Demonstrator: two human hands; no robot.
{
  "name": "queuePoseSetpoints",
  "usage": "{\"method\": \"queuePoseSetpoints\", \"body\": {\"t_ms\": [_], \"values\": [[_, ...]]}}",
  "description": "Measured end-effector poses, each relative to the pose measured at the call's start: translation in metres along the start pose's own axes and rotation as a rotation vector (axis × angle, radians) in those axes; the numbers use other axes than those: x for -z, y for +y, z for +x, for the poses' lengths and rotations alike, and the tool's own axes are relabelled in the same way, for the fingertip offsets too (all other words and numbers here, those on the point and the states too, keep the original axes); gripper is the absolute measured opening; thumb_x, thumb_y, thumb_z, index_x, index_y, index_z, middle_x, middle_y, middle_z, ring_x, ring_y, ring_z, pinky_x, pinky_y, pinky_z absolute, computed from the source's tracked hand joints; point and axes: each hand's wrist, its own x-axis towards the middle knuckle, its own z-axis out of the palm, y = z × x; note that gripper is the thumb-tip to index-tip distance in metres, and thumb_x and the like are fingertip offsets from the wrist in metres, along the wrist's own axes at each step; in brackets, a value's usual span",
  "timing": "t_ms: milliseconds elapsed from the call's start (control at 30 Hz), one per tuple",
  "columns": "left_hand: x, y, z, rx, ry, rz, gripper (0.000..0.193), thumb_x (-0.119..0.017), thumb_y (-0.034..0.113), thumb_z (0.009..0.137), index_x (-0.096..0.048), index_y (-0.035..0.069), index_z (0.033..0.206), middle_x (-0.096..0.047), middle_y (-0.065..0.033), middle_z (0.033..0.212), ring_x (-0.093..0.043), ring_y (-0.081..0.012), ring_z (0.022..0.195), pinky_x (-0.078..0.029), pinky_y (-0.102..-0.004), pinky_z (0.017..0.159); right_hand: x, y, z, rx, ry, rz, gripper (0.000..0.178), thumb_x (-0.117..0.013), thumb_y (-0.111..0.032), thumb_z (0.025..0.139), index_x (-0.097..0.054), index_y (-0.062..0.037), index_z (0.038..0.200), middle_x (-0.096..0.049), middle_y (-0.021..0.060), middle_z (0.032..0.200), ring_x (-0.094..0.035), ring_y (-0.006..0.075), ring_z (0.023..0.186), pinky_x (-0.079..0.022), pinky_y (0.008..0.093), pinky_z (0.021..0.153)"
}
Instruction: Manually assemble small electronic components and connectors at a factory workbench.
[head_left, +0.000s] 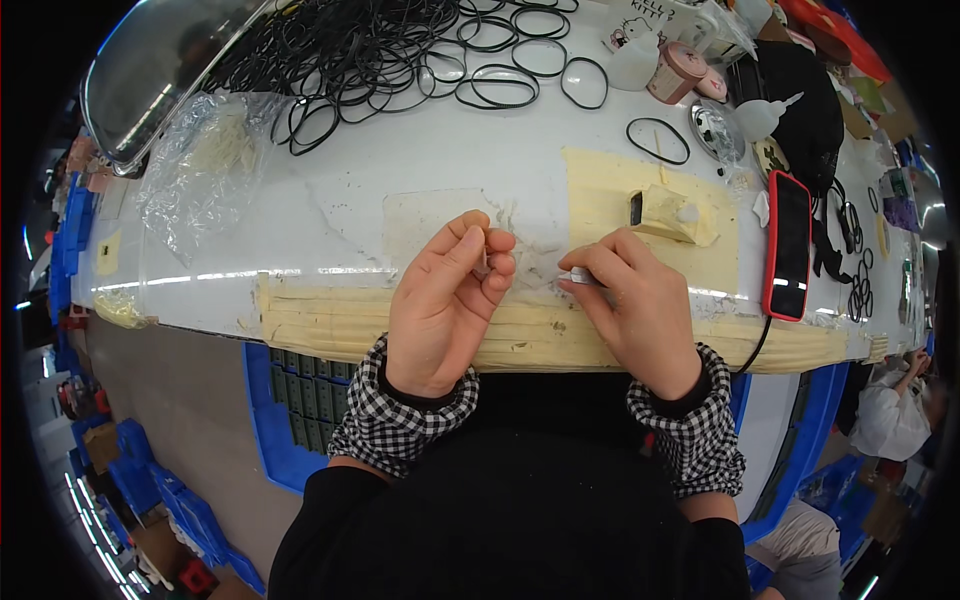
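A small pale piece (pixel 578 275) was pinched in the narrow grip of the right hand (pixel 645 308), over the front of the white surface (pixel 340 225). The left hand (pixel 448 300) was near it, thumb against curled fingers; whether its grip held anything, I could not tell. Yellow tape (pixel 330 318) lined the front edge, black bands (pixel 330 45) lay heaped behind, and grey floor (pixel 180 400) showed below.

Place: a workshop, seemingly for small-parts assembly
Work surface: a glossy white table (pixel 330 225) edged with creased yellow tape (pixel 330 322)
Loose stock: a heap of thin black loops (pixel 300 50)
Below: a blue plastic crate (pixel 262 420) of dark green rectangular pieces (pixel 310 388)
Left floor: more blue plastic bins (pixel 190 510)
Far right: a person in white (pixel 890 415)
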Motion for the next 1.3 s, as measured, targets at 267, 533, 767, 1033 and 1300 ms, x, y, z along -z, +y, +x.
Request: {"method": "queuePoseSetpoints", "body": {"t_ms": [267,533,767,1033,1300], "values": [[-0.002,-0.003,0.0,-0.018,0.064,0.069,0.02,-0.051,0.013,0.096,-0.054,0.001,0.111,-0.059,-0.0043,0.095,-0.057,-0.01,0.086,-0.047,-0.0224,0.077,-0.014,0.0,0.005,0.053,-0.034,-0.064,0.02,-0.067,-0.006,0.072,-0.056,-0.0085,0.089,-0.052,0.0047,0.085,-0.059,0.025,0.069,-0.047,0.0332,0.056],[-0.008,-0.005,-0.003,0.022,0.096,0.198,0.019,-0.052,0.012,0.095,-0.055,0.001,0.11,-0.059,-0.0037,0.094,-0.055,-0.0093,0.085,-0.046,-0.0217,0.075,-0.01,-0.001,0.007,0.03,0.112,0.038,0.024,-0.064,0.002,0.069,-0.054,-0.0054,0.089,-0.052,0.0076,0.086,-0.059,0.0256,0.066,-0.046,0.0338,0.053],[-0.009,-0.018,-0.004,0.149,-0.058,0.109,0.015,-0.054,0.015,0.095,-0.056,0.002,0.102,-0.061,-0.0033,0.092,-0.054,-0.008,0.081,-0.046,-0.0214,0.075,-0.001,-0.025,0.006,0.11,0.226,0.142,0.025,-0.065,0.005,0.067,-0.056,-0.003,0.089,-0.053,0.0091,0.086,-0.058,0.0241,0.062,-0.047,0.0326,0.052],[-0.006,-0.01,0.0,0.327,-0.192,0.021,0.023,-0.046,0.025,0.099,-0.053,0.004,0.094,-0.05,0.0007,0.081,-0.045,-0.0059,0.07,-0.04,-0.0183,0.065,0.01,-0.021,0.007,0.166,0.16,0.15,0.03,-0.072,-0.03,0.076,-0.058,-0.0052,0.087,-0.055,0.0063,0.072,-0.057,0.0225,0.062,-0.044,0.0306,0.052],[-0.01,-0.008,-0.003,0.354,-0.211,0.13,0.024,-0.045,0.026,0.099,-0.051,0.003,0.097,-0.048,0.0015,0.078,-0.04,-0.0044,0.066,-0.034,-0.0172,0.058,0.009,-0.017,0.002,0.163,0.063,-0.013,0.034,-0.067,-0.039,0.077,-0.053,-0.0082,0.078,-0.051,0.0029,0.063,-0.055,0.0208,0.059,-0.042,0.0315,0.05]]}}
